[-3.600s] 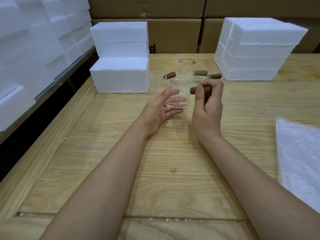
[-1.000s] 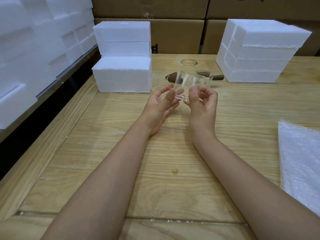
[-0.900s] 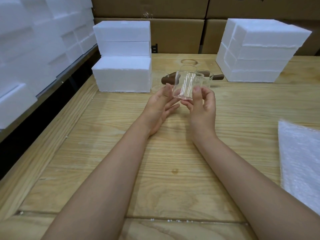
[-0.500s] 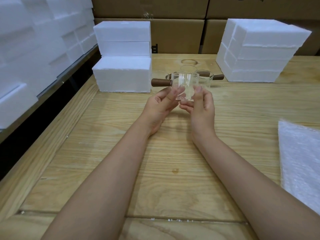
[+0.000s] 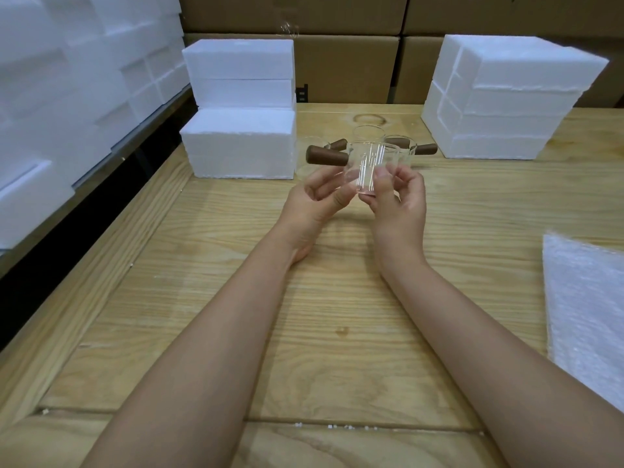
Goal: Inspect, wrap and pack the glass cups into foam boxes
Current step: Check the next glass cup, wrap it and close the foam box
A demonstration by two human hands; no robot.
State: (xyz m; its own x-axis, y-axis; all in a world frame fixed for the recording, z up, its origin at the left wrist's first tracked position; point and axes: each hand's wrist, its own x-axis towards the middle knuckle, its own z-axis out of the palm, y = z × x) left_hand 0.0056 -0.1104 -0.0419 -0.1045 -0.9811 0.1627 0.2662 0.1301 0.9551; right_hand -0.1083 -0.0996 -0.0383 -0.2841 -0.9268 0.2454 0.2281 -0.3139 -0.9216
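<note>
I hold a clear glass cup with a brown wooden handle upright above the wooden table. The handle points left. My left hand grips the cup's lower left side with thumb and fingers. My right hand pinches its right side, thumb on the near wall. Several more glass cups with brown handles stand on the table behind it. White foam boxes are stacked at the back left, and another foam stack stands at the back right.
A sheet of white bubble wrap lies at the table's right edge. More foam pieces fill a shelf on the left. Cardboard cartons line the back wall. A dark gap runs along the table's left edge.
The cup has been turned in my fingers: its handle swung from behind the cup out to the left. Both hands stay at the same spot above the table.
</note>
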